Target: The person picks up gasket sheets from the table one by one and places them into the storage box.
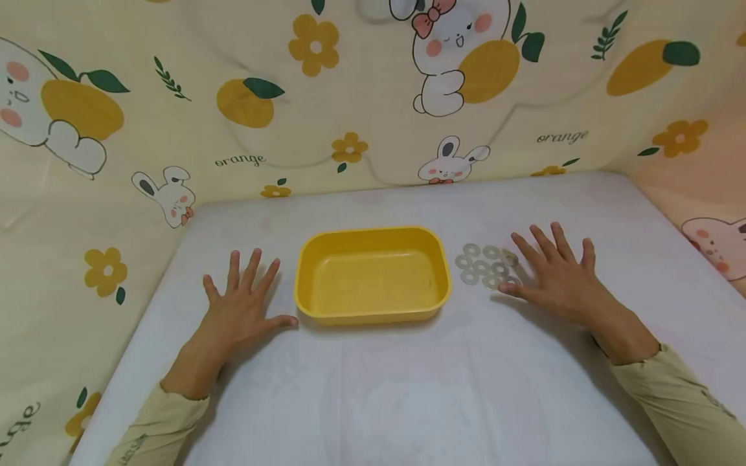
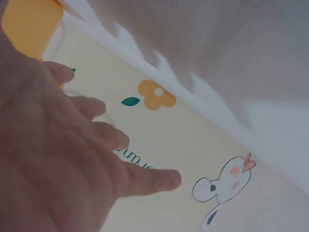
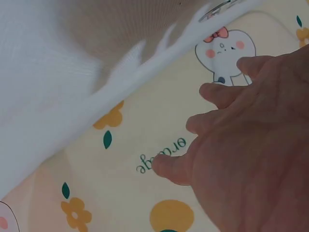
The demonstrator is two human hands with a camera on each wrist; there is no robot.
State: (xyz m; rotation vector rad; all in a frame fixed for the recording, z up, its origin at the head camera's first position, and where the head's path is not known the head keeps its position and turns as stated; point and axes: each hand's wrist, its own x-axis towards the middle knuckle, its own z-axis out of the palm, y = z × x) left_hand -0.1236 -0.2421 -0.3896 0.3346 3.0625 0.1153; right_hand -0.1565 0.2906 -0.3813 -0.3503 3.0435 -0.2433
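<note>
In the head view a yellow plastic basin [image 1: 373,318] rests on the white tabletop. Just right of it lies a cluster of several flat, pale ring-shaped washers [image 1: 481,267]. My left hand [image 1: 237,317], fingers spread, is over the table left of the basin, its thumb near the basin's lower left corner. My right hand [image 1: 559,285] is also spread and holds nothing; from the head camera its thumb and fingers overlap the right edge of the washers, hiding some. Both wrist views show an empty palm with fingers extended, the left hand [image 2: 63,145] and the right hand [image 3: 241,135].
The white table [image 1: 408,395] reaches toward the viewer in front of the basin. Behind it and at the sides hangs a cream cloth [image 1: 361,97] printed with rabbits, flowers and oranges. Long sleeves [image 1: 169,421] cover both forearms.
</note>
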